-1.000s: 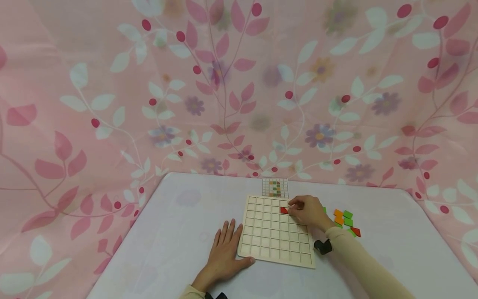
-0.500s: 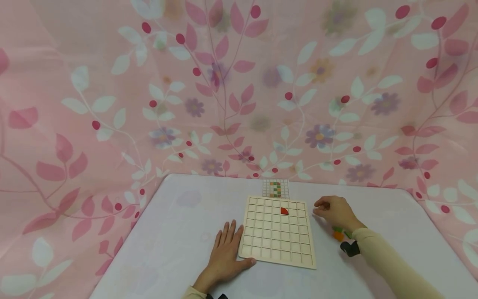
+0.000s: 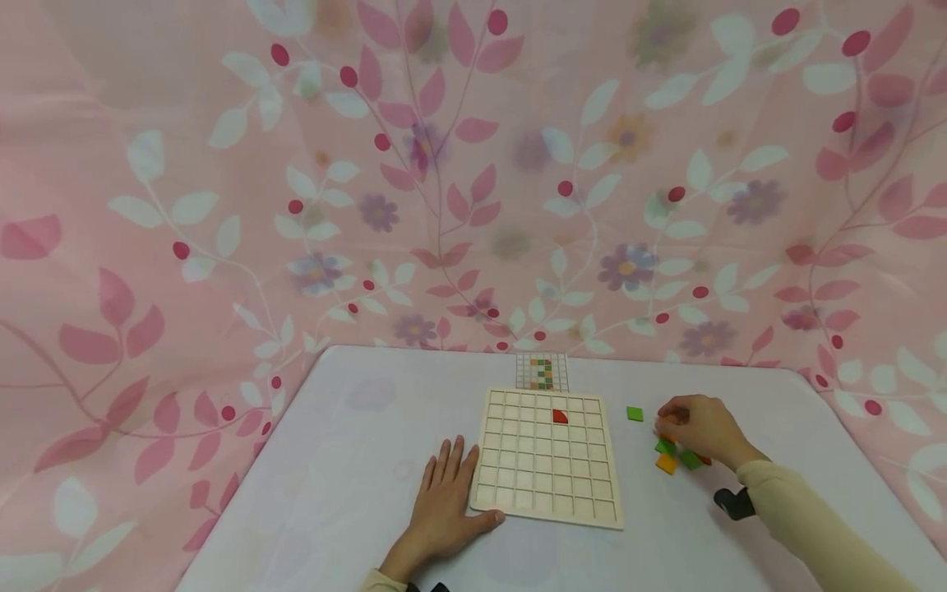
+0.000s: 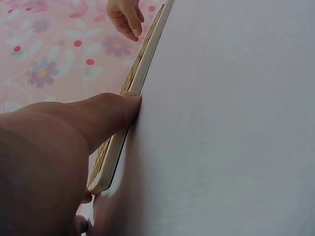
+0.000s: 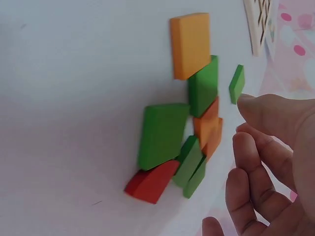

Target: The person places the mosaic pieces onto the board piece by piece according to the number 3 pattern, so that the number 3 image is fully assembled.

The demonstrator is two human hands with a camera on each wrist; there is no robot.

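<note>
A pale wooden grid board [image 3: 547,485] lies on the table with one red quarter-round tile [image 3: 559,417] in a cell of its upper part. My left hand [image 3: 444,497] lies flat at the board's lower left corner, its thumb touching the near edge, as the left wrist view shows too. Right of the board, my right hand [image 3: 703,427] hovers over a loose group of tiles, fingers lightly bent and nothing seen between them. In the right wrist view, orange tiles [image 5: 193,44], green tiles [image 5: 163,135] and a red tile [image 5: 152,183] lie beside the fingers.
A small printed card [image 3: 542,372] with a coloured grid pattern lies behind the board. One green tile [image 3: 635,413] sits apart, between board and group. A pink floral curtain [image 3: 444,164] hangs behind the white table [image 3: 370,460].
My right hand has let go of the red tile on the board and moved right to the loose tiles. My left hand has stayed at the board.
</note>
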